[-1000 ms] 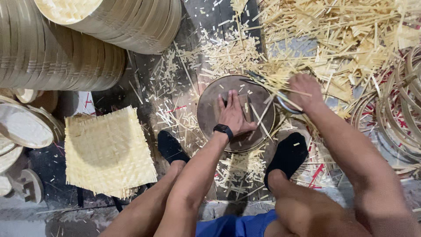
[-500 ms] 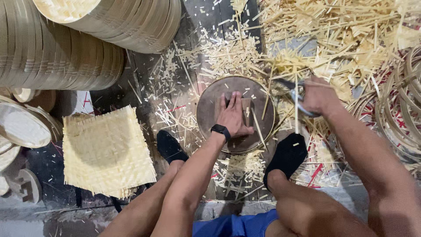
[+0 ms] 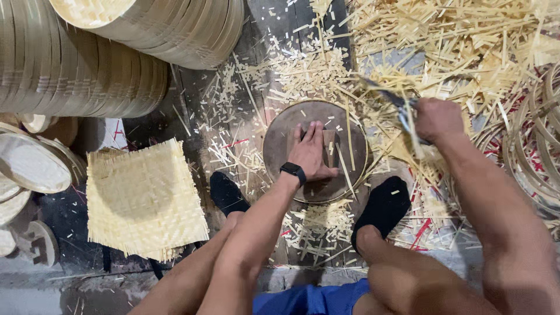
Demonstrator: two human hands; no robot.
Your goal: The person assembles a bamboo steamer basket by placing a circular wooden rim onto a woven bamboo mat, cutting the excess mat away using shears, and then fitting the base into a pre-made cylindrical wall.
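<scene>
Person sits on the floor, feet in two black socks (image 3: 382,207) either side of a round wooden block (image 3: 315,150).

Left hand (image 3: 311,153) lies flat on the block, fingers together and extended, palm down. It pins a short bamboo strip (image 3: 330,140) against the wood; only the strip's end shows beside the fingers. A black watch (image 3: 293,172) is on that wrist.

Right hand (image 3: 438,119) is raised off to the right of the block, fist closed round the handle of a knife (image 3: 392,99). Blade points up and left, over the litter of cuttings, well apart from the block.

Judgement on the step: this looks like chopping or trimming strips on the block. To do it well, the pinned strip should lie flat with the cut end clear of the fingertips, the left fingers kept tucked behind the line of the blade, and the knife brought down square onto the wood, not onto the block's rim. Loose slivers on the block could make the strip rock; brushing them off would help.

Counts:
- block: 1
- knife: 1
- woven square mat (image 3: 143,201): 1, lying left of the feet
- stacks of round bamboo rims (image 3: 76,64): 2 long stacks at top left; single rims too many to count
- loose hoops (image 3: 534,140): several at right edge, count unclear
- cuttings (image 3: 466,41): uncountable, thickest at top right
</scene>
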